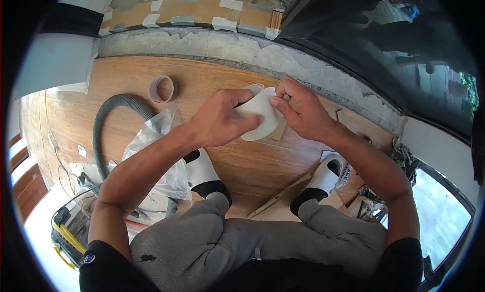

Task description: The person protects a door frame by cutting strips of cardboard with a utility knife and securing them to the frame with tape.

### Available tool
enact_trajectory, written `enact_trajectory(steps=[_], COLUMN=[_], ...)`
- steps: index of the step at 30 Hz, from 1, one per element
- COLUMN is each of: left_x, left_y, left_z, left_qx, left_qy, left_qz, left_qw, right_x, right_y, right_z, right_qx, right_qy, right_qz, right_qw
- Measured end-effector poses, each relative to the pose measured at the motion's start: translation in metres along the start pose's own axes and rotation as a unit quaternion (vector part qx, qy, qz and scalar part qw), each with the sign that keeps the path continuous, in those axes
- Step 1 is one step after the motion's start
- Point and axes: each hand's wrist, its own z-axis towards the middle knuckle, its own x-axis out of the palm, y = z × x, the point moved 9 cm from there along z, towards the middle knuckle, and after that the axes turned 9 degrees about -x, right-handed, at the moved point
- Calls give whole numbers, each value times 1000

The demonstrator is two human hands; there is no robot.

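A wide white roll (256,121), which looks like tape, is held up above the wooden floor in front of me. My left hand (222,115) is wrapped round its left side, with the thumb lying across the white face. At the upper right edge of the roll, my right hand (301,109) is closed in a pinch, thumb against fingers. Exactly what those fingertips grip is hard to see. Part of the roll's rim shows behind my left fingers.
A brown tape roll (163,88) lies on the floor (212,75) beside a grey corrugated hose (113,101). Clear plastic sheeting (166,155) is near my left slipper (203,172). Taped cardboard (192,12) lines the sill, and a dark glass panel (384,49) stands at right.
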Motion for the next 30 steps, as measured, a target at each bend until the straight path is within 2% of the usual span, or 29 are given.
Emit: enact_trajectory(steps=[4,5,7,8,12,13,14,15,16,18,19,20,21,25,27,28,30], left_x=[5,7,7,5,1,3,5,3,6,9,5,2,2,10,14,15,15], left_y=[-4,-5,2,2,3,-2,-7,-10,-9,-12,-15,-17,-15,-17,-19,-21,-22], left_z=[8,10,15,18,29,31,32,35,38,42,43,44,46,45,43,43,43], left_qx=[9,21,42,66,71,80,89,89,73,57,52,48,49,60,69,75,78], left_qy=[18,25,3,-18,-62,-49,-35,-38,-19,-1,-21,-39,-39,-10,-5,-15,-28], left_qz=[87,126,114,105,86,127,168,167,183,199,186,171,170,175,177,185,191], left_qw=[996,991,993,992,992,987,981,981,980,978,981,983,983,983,982,980,978], right_x=[5,7,9,6,3,2,-1,-3,-4,-11,-10,-16,-24,-41,-21,-22,-13], right_y=[-5,1,8,7,8,8,0,-8,-12,-33,-33,-31,-29,-35,-14,-13,-17], right_z=[-10,-12,-14,-15,-20,-20,-21,-21,-20,-23,-21,-19,-20,-16,-4,-3,-3], right_qx=[31,4,-24,-16,15,14,51,88,86,167,166,168,170,185,132,133,161], right_qy=[34,35,42,37,40,43,37,30,32,8,7,-35,-78,-113,22,23,92], right_qz=[-33,-44,-53,-52,-57,-58,-44,-30,-31,-75,-77,-116,-154,-184,-116,-117,-132], right_qw=[998,998,997,998,997,997,997,995,995,983,983,978,970,959,984,984,974])
